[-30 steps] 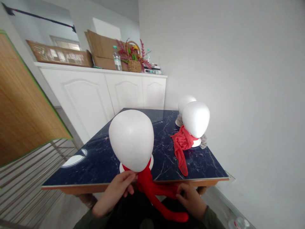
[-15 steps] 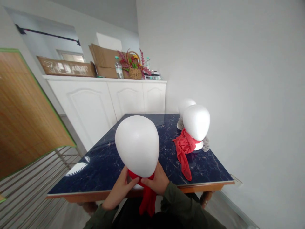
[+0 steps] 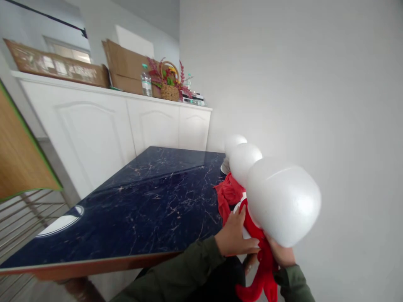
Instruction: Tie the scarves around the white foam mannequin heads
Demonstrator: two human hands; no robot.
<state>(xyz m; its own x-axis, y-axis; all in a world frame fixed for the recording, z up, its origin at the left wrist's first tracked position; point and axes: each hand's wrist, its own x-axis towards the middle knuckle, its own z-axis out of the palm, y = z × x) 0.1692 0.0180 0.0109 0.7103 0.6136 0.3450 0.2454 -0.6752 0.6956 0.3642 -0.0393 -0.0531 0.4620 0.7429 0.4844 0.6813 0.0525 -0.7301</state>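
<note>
A white mannequin head (image 3: pixel 283 199) leans to the right at the table's right front edge, held between my two hands. Round its neck goes a red scarf (image 3: pixel 266 264), the ends dangling below the table edge. My left hand (image 3: pixel 234 235) is closed on the left side of the neck and base, its thumb over the scarf. On the right side, my right hand (image 3: pixel 281 253) grips under the head, with most of its fingers hidden. Close behind stands another white mannequin head (image 3: pixel 244 161) with a lighter red scarf (image 3: pixel 227 193) spread beside it.
A third white head (image 3: pixel 234 142) stands farther back with grey cloth at its base. The dark blue marble-patterned table (image 3: pixel 151 197) reaches toward white cabinets (image 3: pixel 94 130), which bear cardboard boxes (image 3: pixel 126 63), a bottle (image 3: pixel 146 82) and a flower basket (image 3: pixel 170 92). A plain wall is at right.
Both hands have carried the mannequin head from the table's front middle to the right, beside the other heads, and it now tilts right. The view has turned too.
</note>
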